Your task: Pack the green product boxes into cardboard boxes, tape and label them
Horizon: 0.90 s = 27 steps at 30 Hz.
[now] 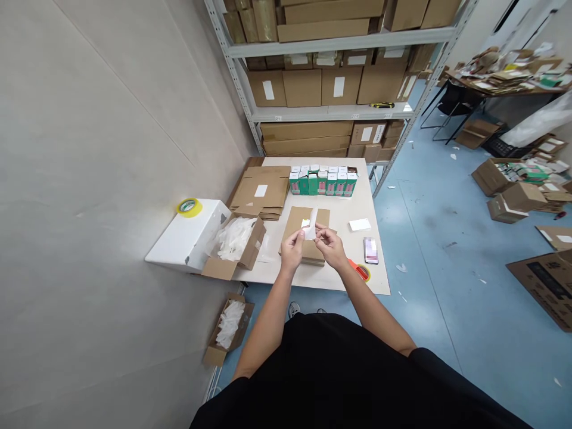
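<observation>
Between my two hands is a small white paper strip (310, 227) that looks like a label; a narrow part of it sticks up. My left hand (292, 247) pinches its lower left side. At its right edge, the fingers of my right hand (329, 245) are pinched together on it. Directly below lies a short stack of flat brown cardboard boxes (292, 221), with a white patch on the top one partly hidden by the paper. By my right forearm sits an orange tape dispenser (358, 270) with a yellow roll.
Green-and-white small boxes (322, 183) stand in rows at the table's back. Left are folded cartons (259, 185) and an open box of white plastic bags (236, 238). A phone (370, 250) and a white card stack (360, 224) lie right. Shelving (330, 113) rises behind.
</observation>
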Tool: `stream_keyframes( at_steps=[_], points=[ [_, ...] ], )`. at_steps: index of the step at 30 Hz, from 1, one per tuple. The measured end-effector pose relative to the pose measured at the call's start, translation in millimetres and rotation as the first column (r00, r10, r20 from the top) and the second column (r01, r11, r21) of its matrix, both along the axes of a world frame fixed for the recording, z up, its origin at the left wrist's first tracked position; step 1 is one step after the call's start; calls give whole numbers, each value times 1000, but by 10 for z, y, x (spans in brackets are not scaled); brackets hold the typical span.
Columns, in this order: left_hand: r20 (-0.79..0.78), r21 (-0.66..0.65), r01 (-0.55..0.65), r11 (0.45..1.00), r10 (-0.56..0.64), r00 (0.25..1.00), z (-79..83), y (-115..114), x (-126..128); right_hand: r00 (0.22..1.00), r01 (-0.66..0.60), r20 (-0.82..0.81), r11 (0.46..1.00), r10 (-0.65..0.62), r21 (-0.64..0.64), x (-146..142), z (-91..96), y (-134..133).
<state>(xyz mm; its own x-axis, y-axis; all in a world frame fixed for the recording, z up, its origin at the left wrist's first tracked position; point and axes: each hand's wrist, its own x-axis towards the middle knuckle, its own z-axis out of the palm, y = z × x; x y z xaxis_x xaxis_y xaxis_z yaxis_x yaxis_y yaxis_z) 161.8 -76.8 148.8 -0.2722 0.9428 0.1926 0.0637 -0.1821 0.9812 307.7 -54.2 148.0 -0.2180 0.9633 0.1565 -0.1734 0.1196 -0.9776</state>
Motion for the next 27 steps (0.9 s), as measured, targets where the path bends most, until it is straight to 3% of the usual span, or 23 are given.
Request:
stream_keyframes(
  at_steps=[7, 11, 17, 27],
  points=[
    [-256, 111, 66, 992, -36, 966, -159, -54, 7, 987, -44, -159, 986, 18, -158, -1, 8, -6],
    [-232, 51, 20, 998, -7, 973, -250, -65, 8, 987, -73, -156, 983, 47, -168, -41, -33, -25],
    [-64, -28, -68, 997, 66, 996, -344, -126, -91, 979, -154, -149, 981, 136, -116, -93, -142, -54],
    [-344, 59, -108, 992, 122, 931, -317, -334, -117, 989, -141, -74, 975, 131, -169, -229, -218, -43]
  ],
)
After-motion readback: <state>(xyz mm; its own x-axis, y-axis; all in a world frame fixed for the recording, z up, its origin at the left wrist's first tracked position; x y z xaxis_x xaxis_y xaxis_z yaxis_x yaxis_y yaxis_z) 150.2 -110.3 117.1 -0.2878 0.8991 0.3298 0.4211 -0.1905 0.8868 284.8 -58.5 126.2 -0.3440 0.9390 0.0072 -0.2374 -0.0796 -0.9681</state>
